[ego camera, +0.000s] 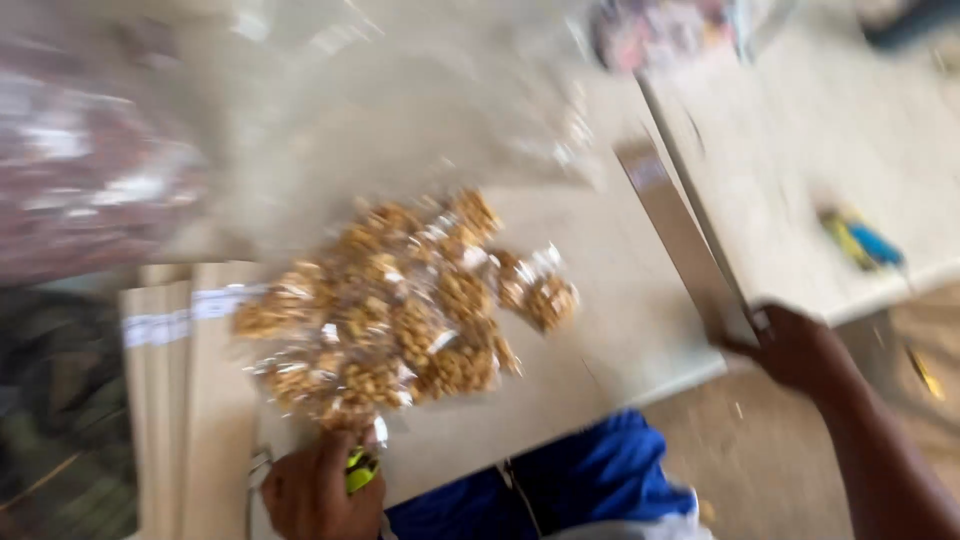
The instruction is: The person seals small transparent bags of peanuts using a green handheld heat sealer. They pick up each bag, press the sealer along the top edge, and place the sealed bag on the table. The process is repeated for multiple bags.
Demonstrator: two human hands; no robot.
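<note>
Gripped in the left hand (318, 492), near the bottom edge of the view, is a small yellow-green object (360, 470); the fingers are curled shut around it, and blur hides what kind of thing it is. Just above that hand lies a clear plastic bag of small packets of golden-brown snacks (400, 320), spread over the middle of the pale worktop (600, 340), its lower end almost touching the hand. The bag's upper part is empty film that rises toward the top of the view.

The right hand (795, 345) is well apart from the bag, at the worktop's right front corner, with its fingers closed on the near end of a long flat grey strip (680, 235). That strip runs along the worktop's right edge, in the gap beside a second pale table (800, 130).

Left of the bag, a stack of brown paper bags with white bands (180, 400) lies partly under it, reaching to the bottom of the view. Bare worktop shows between the bag and the strip, and along the near edge. Blue cloth (590, 475) shows below that near edge, with brownish floor (760, 460) to its right. On the second table lies a small yellow and blue object (860, 240), too blurred to name. A dark reddish mass (80, 170) fills the upper left, also blurred.
</note>
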